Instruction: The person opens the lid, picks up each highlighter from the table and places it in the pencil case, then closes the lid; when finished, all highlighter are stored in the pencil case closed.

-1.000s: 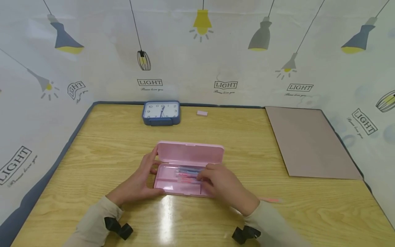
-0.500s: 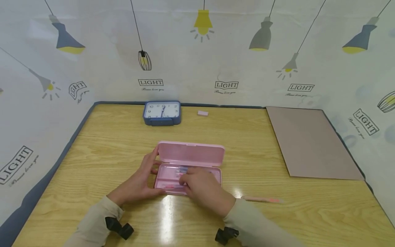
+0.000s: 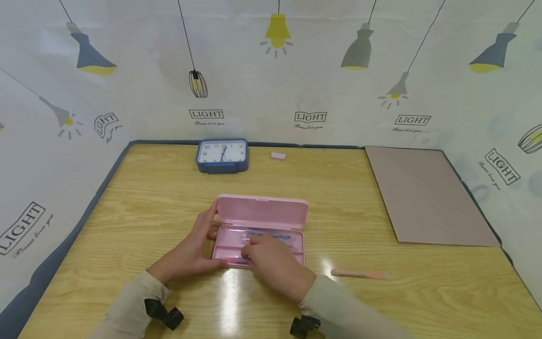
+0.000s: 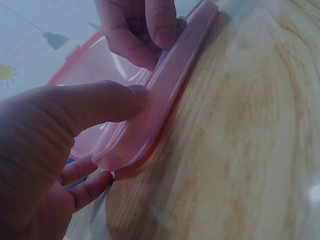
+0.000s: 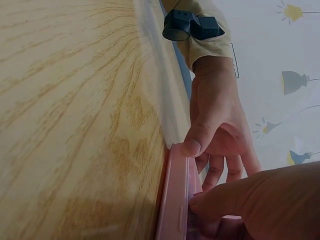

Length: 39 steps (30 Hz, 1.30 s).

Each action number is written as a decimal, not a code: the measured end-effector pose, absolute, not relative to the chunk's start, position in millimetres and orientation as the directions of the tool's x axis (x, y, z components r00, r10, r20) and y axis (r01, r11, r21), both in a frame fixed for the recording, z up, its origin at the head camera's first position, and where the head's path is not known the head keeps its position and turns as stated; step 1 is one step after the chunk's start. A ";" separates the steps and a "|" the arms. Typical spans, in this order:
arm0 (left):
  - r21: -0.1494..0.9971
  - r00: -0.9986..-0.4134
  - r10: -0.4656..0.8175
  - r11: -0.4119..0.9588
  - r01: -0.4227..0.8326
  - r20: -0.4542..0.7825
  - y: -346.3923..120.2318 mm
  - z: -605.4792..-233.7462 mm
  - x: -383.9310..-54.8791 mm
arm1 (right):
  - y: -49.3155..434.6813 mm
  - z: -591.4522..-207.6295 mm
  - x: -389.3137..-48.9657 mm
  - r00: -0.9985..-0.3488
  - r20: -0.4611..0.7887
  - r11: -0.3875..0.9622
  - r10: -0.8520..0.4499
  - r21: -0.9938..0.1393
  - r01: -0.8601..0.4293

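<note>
A pink pencil case [image 3: 258, 247] lies with its lid raised on the table. My left hand [image 3: 192, 247] grips its left end, thumb [image 4: 117, 97] on the front wall and fingers around the end. My right hand [image 3: 275, 263] reaches into the case and pinches a pen [image 3: 232, 260] with a reddish part, low in the narrow front compartment. Most of that pen is hidden behind the hand; its purplish barrel [image 4: 162, 57] shows between thumb and finger in the left wrist view. Several clear pens [image 3: 271, 234] lie in the back compartment, partly covered by my right hand.
One more pen [image 3: 360, 273], pale with an orange-red part, lies on the table right of the case. Behind the case stand a blue clock [image 3: 222, 156] and a small pink eraser [image 3: 278, 156]. A brownish-pink board [image 3: 432, 197] lies at the right.
My right hand has moved left and toward the front compartment, bringing a pen there from the right part of the case. The left hand has stayed in place on the case.
</note>
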<state>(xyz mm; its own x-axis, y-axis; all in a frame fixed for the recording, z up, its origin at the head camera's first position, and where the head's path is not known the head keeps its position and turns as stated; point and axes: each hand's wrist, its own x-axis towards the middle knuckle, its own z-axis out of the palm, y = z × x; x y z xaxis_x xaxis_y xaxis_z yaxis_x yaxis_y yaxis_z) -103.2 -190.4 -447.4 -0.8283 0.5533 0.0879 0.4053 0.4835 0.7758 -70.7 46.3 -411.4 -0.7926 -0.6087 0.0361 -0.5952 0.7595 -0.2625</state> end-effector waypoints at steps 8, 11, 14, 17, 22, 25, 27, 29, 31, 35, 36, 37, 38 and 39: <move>0.774 -0.831 0.550 0.493 0.398 0.077 -190.6 -447.2 -103.5 | 49.0 -411.5 -70.2 -0.785 0.061 0.740 -0.616 -0.297 -0.604; 0.772 -0.832 0.551 0.496 0.396 0.072 -190.6 -447.3 -103.5 | 50.5 -410.7 -70.0 -0.789 0.061 0.739 -0.611 -0.313 -0.596; 0.771 -0.830 0.553 0.496 0.401 0.076 -190.7 -447.7 -103.4 | 52.6 -410.6 -70.2 -0.797 0.060 0.739 -0.601 -0.337 -0.583; 0.769 -0.826 0.557 0.490 0.410 0.086 -190.9 -448.1 -103.1 | 56.3 -410.6 -70.7 -0.805 0.072 0.732 -0.588 -0.376 -0.568; 0.774 -0.824 0.559 0.481 0.412 0.092 -191.1 -448.0 -102.7 | 68.8 -405.1 -70.3 -0.822 0.101 0.714 -0.560 -0.445 -0.541; 0.777 -0.826 0.558 0.481 0.406 0.086 -190.9 -447.3 -102.6 | 81.0 -401.1 -70.0 -0.827 0.129 0.702 -0.547 -0.467 -0.537; 0.776 -0.825 0.559 0.483 0.405 0.083 -190.8 -446.8 -102.6 | 91.5 -398.6 -69.4 -0.831 0.134 0.700 -0.540 -0.477 -0.532; 0.775 -0.827 0.558 0.489 0.400 0.075 -190.8 -446.2 -102.6 | 102.8 -397.0 -68.3 -0.837 0.124 0.701 -0.532 -0.491 -0.518; 0.775 -0.828 0.556 0.493 0.395 0.068 -190.9 -445.8 -102.6 | 114.8 -396.3 -66.9 -0.848 0.107 0.712 -0.519 -0.496 -0.498; 0.776 -0.830 0.554 0.496 0.391 0.064 -190.9 -445.6 -102.6 | 138.9 -395.7 -63.2 -0.888 0.060 0.752 -0.455 -0.508 -0.420; 0.777 -0.829 0.555 0.493 0.390 0.064 -190.9 -445.7 -102.6 | 145.4 -395.4 -62.1 -0.896 0.053 0.759 -0.441 -0.511 -0.403; 0.777 -0.829 0.556 0.492 0.392 0.066 -190.9 -445.9 -102.6 | 151.8 -395.2 -60.9 -0.904 0.045 0.765 -0.426 -0.515 -0.386; 0.778 -0.828 0.557 0.490 0.393 0.067 -190.9 -446.0 -102.6 | 158.6 -395.2 -59.8 -0.909 0.041 0.769 -0.414 -0.518 -0.374; 0.778 -0.827 0.558 0.488 0.395 0.069 -190.8 -446.1 -102.6 | 165.6 -395.2 -58.5 -0.912 0.040 0.773 -0.408 -0.516 -0.368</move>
<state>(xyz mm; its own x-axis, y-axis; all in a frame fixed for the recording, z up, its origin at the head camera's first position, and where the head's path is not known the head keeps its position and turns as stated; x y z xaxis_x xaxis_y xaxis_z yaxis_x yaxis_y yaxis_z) -102.6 -190.8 -446.1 -0.8272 0.5576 0.0695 0.3946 0.4884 0.7783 -58.5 165.6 -395.2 -0.9123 -0.4076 0.0402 -0.3682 0.7732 -0.5163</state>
